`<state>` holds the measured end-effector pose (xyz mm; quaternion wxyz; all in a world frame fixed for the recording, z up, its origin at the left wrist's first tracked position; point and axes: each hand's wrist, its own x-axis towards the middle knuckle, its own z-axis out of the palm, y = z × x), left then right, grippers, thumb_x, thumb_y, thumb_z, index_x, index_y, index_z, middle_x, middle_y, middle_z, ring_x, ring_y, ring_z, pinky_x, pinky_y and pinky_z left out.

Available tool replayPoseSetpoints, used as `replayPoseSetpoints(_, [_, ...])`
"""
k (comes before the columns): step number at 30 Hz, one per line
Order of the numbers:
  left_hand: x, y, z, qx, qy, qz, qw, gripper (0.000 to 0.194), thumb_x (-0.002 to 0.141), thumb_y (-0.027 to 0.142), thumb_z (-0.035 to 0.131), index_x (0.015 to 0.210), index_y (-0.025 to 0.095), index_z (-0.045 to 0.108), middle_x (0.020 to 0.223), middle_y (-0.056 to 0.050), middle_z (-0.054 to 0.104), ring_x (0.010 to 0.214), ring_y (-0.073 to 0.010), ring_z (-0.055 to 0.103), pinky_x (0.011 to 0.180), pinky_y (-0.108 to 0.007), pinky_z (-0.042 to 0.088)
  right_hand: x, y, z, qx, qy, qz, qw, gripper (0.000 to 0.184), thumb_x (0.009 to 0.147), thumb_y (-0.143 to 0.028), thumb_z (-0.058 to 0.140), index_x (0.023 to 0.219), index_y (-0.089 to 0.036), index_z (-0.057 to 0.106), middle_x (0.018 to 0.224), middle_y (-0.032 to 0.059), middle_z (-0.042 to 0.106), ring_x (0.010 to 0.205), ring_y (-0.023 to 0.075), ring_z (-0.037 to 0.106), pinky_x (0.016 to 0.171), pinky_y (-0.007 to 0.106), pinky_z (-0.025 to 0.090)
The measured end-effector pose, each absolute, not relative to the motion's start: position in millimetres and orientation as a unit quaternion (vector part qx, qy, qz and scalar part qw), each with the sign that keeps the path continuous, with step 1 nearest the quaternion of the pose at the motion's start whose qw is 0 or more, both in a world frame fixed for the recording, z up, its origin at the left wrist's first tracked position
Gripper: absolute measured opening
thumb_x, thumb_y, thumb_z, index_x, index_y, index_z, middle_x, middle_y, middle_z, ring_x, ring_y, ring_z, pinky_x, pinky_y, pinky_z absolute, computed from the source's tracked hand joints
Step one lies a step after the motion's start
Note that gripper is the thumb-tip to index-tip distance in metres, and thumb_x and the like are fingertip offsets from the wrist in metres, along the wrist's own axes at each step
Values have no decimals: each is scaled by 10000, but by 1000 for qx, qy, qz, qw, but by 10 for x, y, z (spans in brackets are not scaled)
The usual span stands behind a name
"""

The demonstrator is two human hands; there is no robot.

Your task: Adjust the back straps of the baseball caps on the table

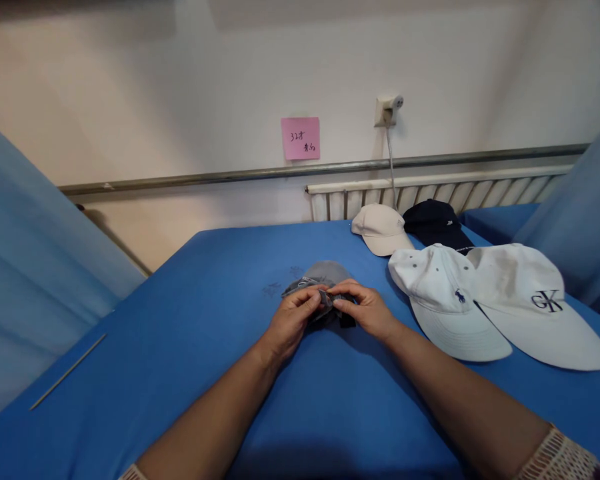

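Note:
A dark grey cap lies on the blue-covered table, its lighter brim pointing away from me. My left hand pinches the near edge of this cap, thumb and fingers together. Just to the right, my right hand grips the strap part at the back of the same cap. The two hands almost meet over it. A black strap end hangs below my right fingers. My hands hide much of the crown, and the exact piece between the fingertips is too small to make out.
To the right lie a beige cap, a black cap, a pale cap with a small logo and a white cap with letters. A thin stick rests at left. Blue curtains hang on both sides; behind is a radiator.

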<state>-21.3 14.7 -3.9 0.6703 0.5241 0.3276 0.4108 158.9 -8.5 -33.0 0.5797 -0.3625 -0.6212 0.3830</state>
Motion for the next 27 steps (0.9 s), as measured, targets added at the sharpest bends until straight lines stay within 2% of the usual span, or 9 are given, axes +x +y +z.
replayPoseSetpoints(2, [-209, 136, -26, 520, 332, 413, 670, 230, 720, 372, 761, 759, 149, 715, 1099, -79, 637, 836, -144, 569, 794, -285, 454, 1593, -82, -338, -355, -624, 393, 575, 212, 823, -341, 681, 1020, -275, 724, 995, 28, 667, 969, 182, 615, 933, 375, 453])
replayPoseSetpoints(11, [-178, 127, -12, 558, 368, 397, 629, 186, 676, 303, 728, 643, 149, 630, 875, -49, 643, 679, -110, 510, 617, -239, 401, 1574, -87, -359, -353, -638, 383, 568, 216, 832, -344, 671, 1037, -297, 723, 998, 28, 655, 986, 187, 601, 942, 383, 451])
replayPoseSetpoints(16, [-163, 147, -5, 598, 389, 409, 570, 226, 672, 287, 711, 552, 146, 581, 805, -44, 626, 719, -134, 536, 650, -261, 421, 1563, -96, -349, -366, -639, 371, 566, 212, 813, -361, 687, 1007, -286, 729, 967, 29, 648, 962, 187, 600, 915, 375, 464])
replayPoseSetpoints(21, [-170, 171, -7, 633, 398, 415, 518, 203, 670, 265, 686, 543, 148, 580, 810, -48, 629, 723, -137, 540, 691, -281, 425, 1552, -99, -355, -373, -643, 355, 567, 198, 814, -349, 685, 994, -279, 729, 961, 31, 646, 950, 185, 603, 903, 372, 463])
replayPoseSetpoints(27, [-180, 143, 3, 645, 385, 396, 528, 240, 700, 314, 700, 565, 151, 586, 860, -56, 633, 789, -159, 548, 736, -295, 429, 1546, -108, -358, -372, -653, 349, 559, 216, 810, -356, 688, 1011, -287, 728, 961, 33, 642, 953, 190, 597, 888, 376, 473])
